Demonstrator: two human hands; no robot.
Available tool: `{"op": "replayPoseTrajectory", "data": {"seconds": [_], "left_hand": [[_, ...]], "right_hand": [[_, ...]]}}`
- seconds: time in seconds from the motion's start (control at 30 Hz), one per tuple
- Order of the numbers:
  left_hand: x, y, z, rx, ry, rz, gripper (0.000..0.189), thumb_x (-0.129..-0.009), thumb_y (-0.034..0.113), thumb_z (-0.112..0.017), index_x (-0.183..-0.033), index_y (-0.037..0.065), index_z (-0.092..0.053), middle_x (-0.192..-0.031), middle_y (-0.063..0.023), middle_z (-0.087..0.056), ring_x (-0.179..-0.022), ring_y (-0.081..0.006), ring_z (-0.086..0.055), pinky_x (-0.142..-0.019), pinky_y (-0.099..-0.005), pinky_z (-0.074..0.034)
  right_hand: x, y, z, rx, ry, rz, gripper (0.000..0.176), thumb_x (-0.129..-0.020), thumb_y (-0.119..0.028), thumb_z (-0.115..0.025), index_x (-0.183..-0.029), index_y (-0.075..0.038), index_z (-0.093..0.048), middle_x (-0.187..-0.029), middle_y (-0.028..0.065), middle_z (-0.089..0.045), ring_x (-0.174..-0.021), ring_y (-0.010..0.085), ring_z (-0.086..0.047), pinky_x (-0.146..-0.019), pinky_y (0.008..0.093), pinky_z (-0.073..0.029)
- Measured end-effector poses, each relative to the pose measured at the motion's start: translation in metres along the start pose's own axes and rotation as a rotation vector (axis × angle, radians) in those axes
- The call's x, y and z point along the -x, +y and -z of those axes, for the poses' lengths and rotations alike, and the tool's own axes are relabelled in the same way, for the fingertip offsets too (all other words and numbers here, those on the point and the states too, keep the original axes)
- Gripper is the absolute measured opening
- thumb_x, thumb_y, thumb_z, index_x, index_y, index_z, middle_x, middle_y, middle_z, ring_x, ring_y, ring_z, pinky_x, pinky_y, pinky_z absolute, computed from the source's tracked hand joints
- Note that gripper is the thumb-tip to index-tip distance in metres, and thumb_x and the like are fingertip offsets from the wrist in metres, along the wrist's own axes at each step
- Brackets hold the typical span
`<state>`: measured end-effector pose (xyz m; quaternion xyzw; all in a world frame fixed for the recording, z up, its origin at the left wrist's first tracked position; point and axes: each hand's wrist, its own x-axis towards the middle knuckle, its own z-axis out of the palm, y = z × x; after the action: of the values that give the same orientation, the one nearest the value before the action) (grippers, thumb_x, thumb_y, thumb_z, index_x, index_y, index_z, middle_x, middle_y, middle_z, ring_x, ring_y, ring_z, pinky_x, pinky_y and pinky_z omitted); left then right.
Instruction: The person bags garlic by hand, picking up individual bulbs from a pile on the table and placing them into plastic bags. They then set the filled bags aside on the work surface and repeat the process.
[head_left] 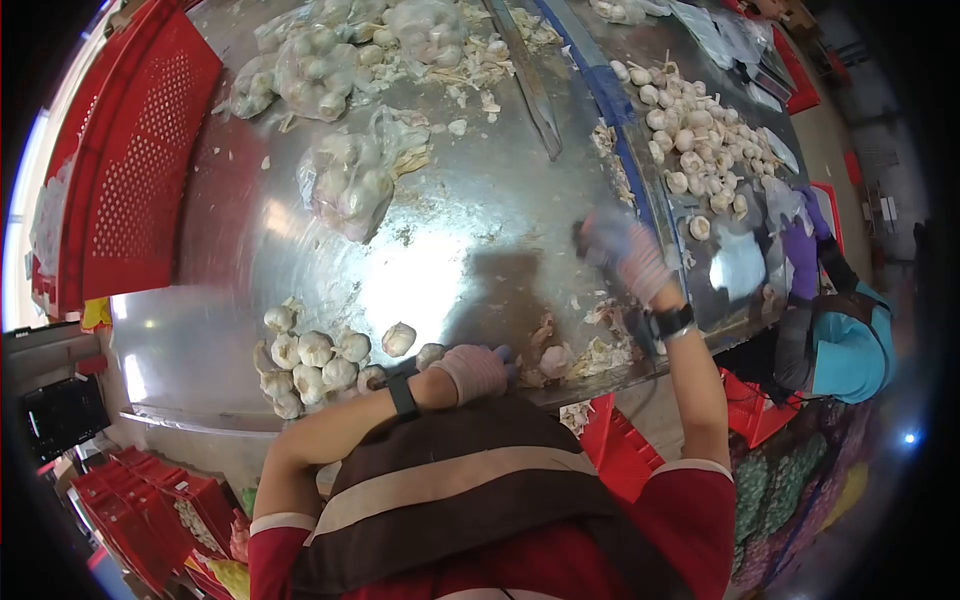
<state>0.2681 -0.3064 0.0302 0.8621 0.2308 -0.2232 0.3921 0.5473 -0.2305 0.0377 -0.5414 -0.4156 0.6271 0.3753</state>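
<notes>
My left hand (474, 374), in a pale glove, is low at the table's front edge, its fingers pointing right and partly hidden. Just left of it lies a group of garlic bulbs (315, 349), with a single garlic bulb (399, 339) slightly apart. My right hand (626, 252), also gloved, is over the table near the blue strip (640, 165); motion smears its fingers, and I cannot tell what the dark patch at their tips is. Between the hands, a garlic bulb (556, 361) sits beside loose garlic skins (603, 357).
Bagged garlic (345, 185) lies on the metal table (235, 250), near a long metal bar (528, 85). A red perforated crate (145, 150) stands at left. Beyond the blue strip is a garlic pile (700, 135). A person in turquoise (850, 345) is at right. A red crate (622, 450) sits below the edge.
</notes>
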Motion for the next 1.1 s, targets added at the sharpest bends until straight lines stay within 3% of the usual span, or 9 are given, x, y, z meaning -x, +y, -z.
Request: {"op": "replayPoseTrajectory", "data": {"seconds": [0.13, 0.23, 0.6, 0.77, 0.87, 0.93, 0.97, 1.03, 1.1], "left_hand": [[0.019, -0.035, 0.023, 0.399, 0.264, -0.095, 0.041, -0.072, 0.006, -0.066, -0.111, 0.007, -0.057, -0.103, -0.0138, -0.060, -0.091, -0.0245, -0.060, -0.078, -0.0358, -0.050], [0.049, -0.062, 0.040, 0.944, 0.478, -0.121, 0.041, -0.078, 0.008, -0.063, -0.117, 0.004, -0.053, -0.103, -0.0093, -0.061, -0.089, -0.0135, -0.059, -0.076, -0.0280, -0.049], [0.091, -0.104, -0.004, 2.173, 0.400, -0.394, 0.044, -0.092, 0.023, -0.046, -0.120, -0.010, -0.046, -0.113, -0.0229, -0.055, -0.079, -0.0183, -0.061, -0.064, -0.0238, -0.053], [0.119, -0.078, 0.010, 2.072, 0.545, -0.230, 0.051, -0.090, 0.038, -0.051, -0.119, -0.003, -0.049, -0.102, -0.0182, -0.061, -0.077, -0.0164, -0.063, -0.061, -0.0229, -0.055], [0.126, -0.081, 0.001, 2.091, 0.671, -0.246, 0.043, -0.089, 0.036, -0.056, -0.109, -0.002, -0.055, -0.094, -0.0119, -0.062, -0.074, -0.0149, -0.062, -0.057, -0.0216, -0.051], [0.116, -0.096, -0.015, 1.795, 0.708, -0.026, 0.042, -0.088, 0.035, -0.058, -0.109, -0.001, -0.056, -0.092, -0.0098, -0.063, -0.074, -0.0137, -0.061, -0.057, -0.0223, -0.050], [0.113, -0.102, -0.021, 1.487, 0.723, 0.176, 0.041, -0.087, 0.033, -0.060, -0.109, -0.001, -0.056, -0.089, -0.0078, -0.063, -0.073, -0.0124, -0.061, -0.057, -0.0229, -0.049], [0.106, -0.089, -0.021, 1.277, 0.690, 0.273, 0.037, -0.082, 0.025, -0.064, -0.112, 0.006, -0.056, -0.092, -0.0081, -0.063, -0.075, -0.0166, -0.062, -0.062, -0.0303, -0.050], [0.095, -0.076, -0.024, 0.149, 0.677, 0.434, 0.038, -0.077, 0.019, -0.064, -0.114, 0.011, -0.056, -0.090, -0.0104, -0.058, -0.078, -0.0295, -0.059, -0.070, -0.0403, -0.048]], "right_hand": [[0.062, 0.001, -0.082, 1.336, -0.604, -0.073, 0.033, -0.073, -0.027, -0.069, -0.099, -0.010, -0.059, -0.096, 0.0130, -0.058, -0.089, 0.0263, -0.061, -0.077, 0.0404, -0.051], [0.079, 0.037, -0.106, 1.524, -0.656, -0.191, 0.040, -0.073, -0.031, -0.068, -0.103, -0.009, -0.056, -0.099, 0.0166, -0.054, -0.088, 0.0311, -0.059, -0.078, 0.0410, -0.049], [0.036, 0.034, -0.192, 1.086, -0.643, 0.359, 0.038, -0.073, -0.025, -0.061, -0.105, -0.005, -0.055, -0.079, 0.0126, -0.062, -0.079, 0.0333, -0.061, -0.072, 0.0427, -0.049], [0.025, 0.058, -0.221, 1.439, -0.899, 0.575, 0.033, -0.076, -0.028, -0.062, -0.098, -0.004, -0.056, -0.086, 0.0145, -0.062, -0.077, 0.0271, -0.062, -0.066, 0.0415, -0.049], [0.014, 0.058, -0.210, 1.325, -0.982, 0.277, 0.030, -0.078, -0.030, -0.062, -0.091, -0.003, -0.056, -0.083, 0.0132, -0.062, -0.071, 0.0232, -0.061, -0.062, 0.0371, -0.049], [0.010, 0.064, -0.196, 0.323, -0.660, 0.200, 0.033, -0.082, -0.035, -0.058, -0.090, -0.003, -0.057, -0.083, 0.0110, -0.061, -0.069, 0.0191, -0.060, -0.058, 0.0317, -0.049], [0.009, 0.063, -0.188, 0.326, -0.662, 0.200, 0.033, -0.082, -0.035, -0.058, -0.090, -0.003, -0.057, -0.083, 0.0110, -0.061, -0.069, 0.0191, -0.060, -0.058, 0.0317, -0.049], [0.007, 0.047, -0.179, -0.484, -0.707, -0.459, 0.037, -0.085, -0.039, -0.051, -0.091, -0.003, -0.057, -0.085, 0.0101, -0.060, -0.069, 0.0161, -0.059, -0.054, 0.0275, -0.047], [0.016, 0.043, -0.179, -0.788, -0.641, -0.593, 0.040, -0.087, -0.040, -0.048, -0.093, -0.002, -0.057, -0.090, 0.0133, -0.060, -0.068, 0.0177, -0.058, -0.051, 0.0279, -0.046]]}}
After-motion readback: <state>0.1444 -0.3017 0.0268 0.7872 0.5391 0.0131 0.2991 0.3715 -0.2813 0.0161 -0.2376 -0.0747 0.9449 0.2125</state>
